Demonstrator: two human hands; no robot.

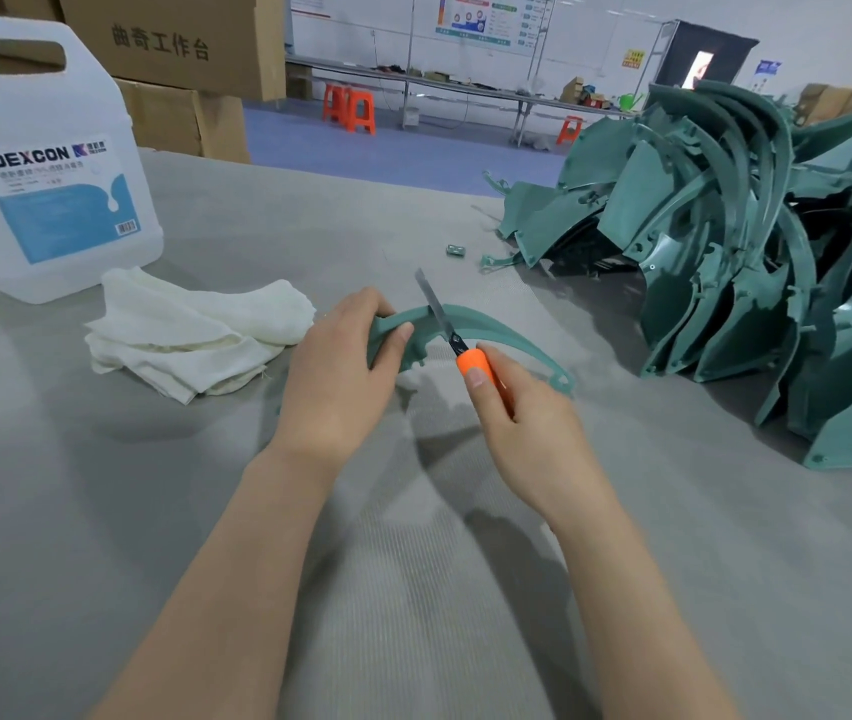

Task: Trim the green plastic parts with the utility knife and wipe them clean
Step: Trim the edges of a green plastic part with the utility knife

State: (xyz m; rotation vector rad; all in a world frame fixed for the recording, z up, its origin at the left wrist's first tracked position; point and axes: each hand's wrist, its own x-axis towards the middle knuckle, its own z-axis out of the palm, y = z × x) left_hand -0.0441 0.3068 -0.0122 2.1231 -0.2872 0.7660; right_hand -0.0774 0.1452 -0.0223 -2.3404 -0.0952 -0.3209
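Two bare forearms reach in from the bottom edge and meet over the middle of the grey worktop [413, 589], whose covering shows a fine ribbed weave.

The left hand [332, 366] grips the left end of a slim, curved green plastic part [496, 330]; its fingers curl round the far side and the thumb lies across the top. The part arcs like a sickle from that hand to the right, passes behind the right hand and ends in a small hooked loop near the worktop. It looks matt and smooth, with a short tab hanging from its inner edge.

The right hand [522, 407] is closed round the orange handle of a utility knife [452, 337], with the thumb laid along the handle toward its tip. The narrow steel blade is extended and points up and away, crossing the arc of the part just right of the left thumb. Whether the edge touches the plastic cannot be told.

Left of the hands, a rumpled white woven cloth [190, 335] lies folded loosely on the worktop. Just behind it stands a translucent white plastic jug [44, 174] with a moulded handle and a blue-and-white label.

To the right, well apart from the hands, a large pile of green plastic parts [725, 252] spreads along the worktop: broad curved panels and thin arched strips, tangled together. A small green offcut [456, 250] lies alone between the pile and the blade tip.

Brown cardboard boxes [179, 44] are stacked behind the jug, and orange plastic stools [351, 109] stand on the blue floor beyond.
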